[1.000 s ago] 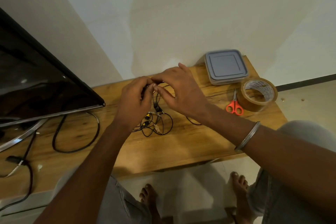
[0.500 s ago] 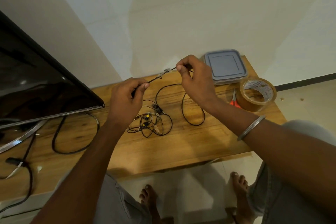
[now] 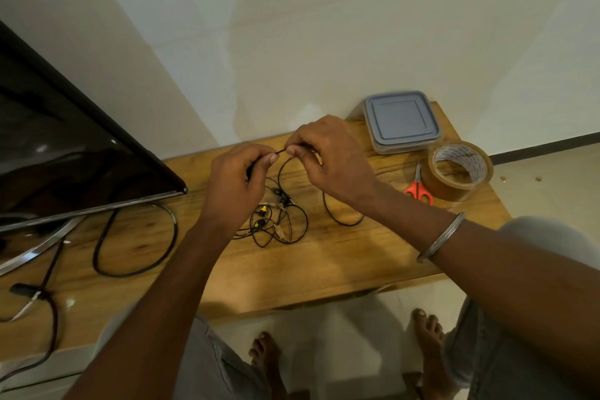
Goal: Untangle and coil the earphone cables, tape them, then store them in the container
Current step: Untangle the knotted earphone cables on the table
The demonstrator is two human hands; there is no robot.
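Change: half a second ago the two hands were apart with a stretch of earphone cable (image 3: 281, 150) drawn between them; they have now closed together again above the desk (image 3: 324, 270), thumbs almost touching.
Meaning: this reads as hand-over-hand feeding, so untangling is underway; no coil is formed yet.
Left hand (image 3: 237, 185): fingers (image 3: 271, 158) curled, thumb and forefinger pinching the cable.
Right hand (image 3: 328, 159): fingers (image 3: 292, 150) pinching the same strand just beside the left thumb.
Cable position: one short span is held raised between the hands; a free loop (image 3: 341, 221) lies on the desk under the right wrist; the tangle (image 3: 279, 221) with the earbuds lies below the hands, untaped.
Container (image 3: 402, 120): at the far right corner, lid on; it must be opened before storing.
Tape roll (image 3: 461, 172): right edge, just beside the container, untouched.
Scissors (image 3: 418, 190): touching or just beside the roll.
Obstructions: a thick black lead (image 3: 136, 270) loops on the desk left of the tangle, under the screen (image 3: 65, 156); near, but not touching the earphones.
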